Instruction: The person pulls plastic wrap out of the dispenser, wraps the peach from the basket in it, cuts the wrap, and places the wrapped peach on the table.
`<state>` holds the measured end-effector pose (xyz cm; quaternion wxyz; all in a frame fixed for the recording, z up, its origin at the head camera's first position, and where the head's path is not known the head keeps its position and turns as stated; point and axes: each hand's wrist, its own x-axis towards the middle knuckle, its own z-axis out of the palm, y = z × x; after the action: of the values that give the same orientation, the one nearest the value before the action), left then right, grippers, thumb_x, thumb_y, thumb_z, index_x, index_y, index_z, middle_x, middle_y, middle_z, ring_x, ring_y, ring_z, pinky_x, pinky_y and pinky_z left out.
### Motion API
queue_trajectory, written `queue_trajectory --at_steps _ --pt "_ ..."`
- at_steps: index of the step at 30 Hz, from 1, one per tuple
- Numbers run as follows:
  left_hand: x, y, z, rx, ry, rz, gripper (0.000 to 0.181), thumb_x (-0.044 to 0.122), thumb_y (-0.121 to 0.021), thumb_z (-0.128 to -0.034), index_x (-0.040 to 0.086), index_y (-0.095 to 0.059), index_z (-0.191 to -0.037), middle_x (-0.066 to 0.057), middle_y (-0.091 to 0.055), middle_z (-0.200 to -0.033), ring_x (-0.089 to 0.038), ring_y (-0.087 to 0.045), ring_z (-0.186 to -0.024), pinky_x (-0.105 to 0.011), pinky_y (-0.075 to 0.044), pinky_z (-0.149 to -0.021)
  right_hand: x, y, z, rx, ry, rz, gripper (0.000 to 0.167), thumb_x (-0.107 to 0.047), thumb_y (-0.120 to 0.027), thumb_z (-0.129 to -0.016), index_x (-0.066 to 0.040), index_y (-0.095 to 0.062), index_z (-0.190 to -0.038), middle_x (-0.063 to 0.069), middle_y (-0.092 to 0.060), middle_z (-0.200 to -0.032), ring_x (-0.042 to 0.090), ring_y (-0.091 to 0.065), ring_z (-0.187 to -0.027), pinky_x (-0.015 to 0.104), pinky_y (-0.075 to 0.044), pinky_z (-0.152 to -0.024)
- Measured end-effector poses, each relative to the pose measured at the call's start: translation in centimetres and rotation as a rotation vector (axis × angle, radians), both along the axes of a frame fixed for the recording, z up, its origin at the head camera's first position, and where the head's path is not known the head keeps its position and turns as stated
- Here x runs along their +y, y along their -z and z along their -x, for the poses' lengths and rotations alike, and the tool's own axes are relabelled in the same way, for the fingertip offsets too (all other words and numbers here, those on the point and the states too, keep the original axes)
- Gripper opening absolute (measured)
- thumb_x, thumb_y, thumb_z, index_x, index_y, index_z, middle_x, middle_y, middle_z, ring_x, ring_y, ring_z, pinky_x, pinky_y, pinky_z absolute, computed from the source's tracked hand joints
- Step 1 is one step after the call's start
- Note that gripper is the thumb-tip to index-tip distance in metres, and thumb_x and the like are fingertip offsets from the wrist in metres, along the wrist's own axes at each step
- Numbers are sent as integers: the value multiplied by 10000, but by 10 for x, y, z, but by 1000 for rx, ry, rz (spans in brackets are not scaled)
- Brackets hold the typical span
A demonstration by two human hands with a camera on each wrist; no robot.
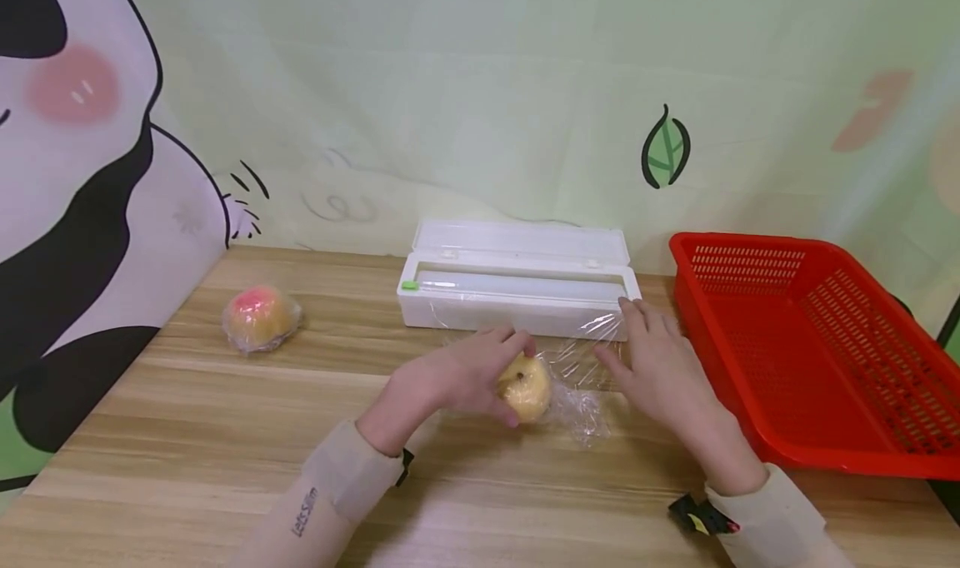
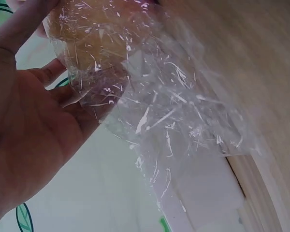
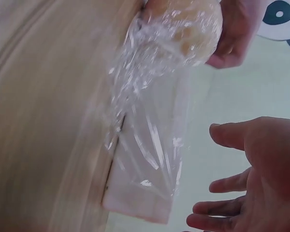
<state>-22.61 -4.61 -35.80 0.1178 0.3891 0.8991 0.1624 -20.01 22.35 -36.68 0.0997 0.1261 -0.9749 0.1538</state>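
Observation:
My left hand [image 1: 468, 376] grips a round yellow fruit [image 1: 527, 389] with a small dark dimple, just in front of the cling film box. Clear cling film [image 3: 150, 67] wraps part of the fruit and bunches at its right side. From there the film [image 1: 581, 360] stretches back to the box [image 1: 517, 314], a white dispenser with its lid raised and a roll inside. My right hand [image 1: 663, 368] is by the box's right end, fingers extended and apart from the thumb. In the right wrist view that hand [image 3: 261, 174] holds nothing.
A film-wrapped pink and yellow fruit [image 1: 260, 316] sits at the table's left. To the right stands a red plastic basket [image 1: 720, 343], close beside my right forearm. A green slider [image 1: 409, 286] is at the box's left end. Behind the table [image 1: 187, 468] hangs a printed cloth.

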Motion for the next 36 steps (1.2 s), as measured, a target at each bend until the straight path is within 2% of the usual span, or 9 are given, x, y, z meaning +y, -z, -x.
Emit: queue_trajectory --at_steps 5,12,18,24,29,36 --pt "-2 3 6 -14 14 -29 719 352 -924 -774 159 -502 -1322 16 -534 -1213 -151 -525 -1125 -331 -461 -994 -9 -3 -6 40 -63 24 636 -288 -705 -976 76 -473 -1443 301 -455 -1448 484 -425 -1318 660 -391 -1054" --pt "-5 4 8 -66 1 -89 720 352 -915 -781 144 -511 -1339 27 -563 -1188 -142 -542 -1074 -321 -474 -936 -18 -4 -10 96 -200 66 474 -236 -760 -943 23 -599 -1306 195 -570 -1328 382 -528 -1231 562 -469 -1018" --pt "-7 6 13 -109 -4 -171 691 374 -924 -768 98 -522 -1257 15 -605 -1080 -134 -584 -959 -298 -499 -855 -30 -5 -19 39 -214 60 521 -336 -821 -894 -63 -630 -1295 117 -611 -1277 322 -606 -1150 531 -545 -907" --pt "-9 5 14 -105 -14 -150 644 438 -897 -789 119 -559 -1235 11 -636 -1092 -133 -598 -964 -297 -502 -854 -37 -2 -23 55 -309 44 520 -335 -810 -904 -22 -636 -1281 113 -640 -1225 311 -620 -1131 496 -533 -937" --pt "-10 5 14 -111 -20 -136 593 479 -856 -824 132 -595 -1228 17 -658 -1130 -119 -608 -991 -292 -508 -854 -40 -1 -26 54 -398 40 568 -329 -870 -844 -19 -639 -1261 81 -641 -1216 275 -599 -1154 460 -509 -984" --pt "-12 7 16 -141 14 -113 558 547 -739 -908 127 -606 -1251 12 -660 -1165 -126 -603 -1050 -316 -498 -922 -43 -1 -31 14 -424 14 674 -306 -925 -778 -39 -612 -1313 74 -605 -1275 258 -588 -1178 450 -518 -986"
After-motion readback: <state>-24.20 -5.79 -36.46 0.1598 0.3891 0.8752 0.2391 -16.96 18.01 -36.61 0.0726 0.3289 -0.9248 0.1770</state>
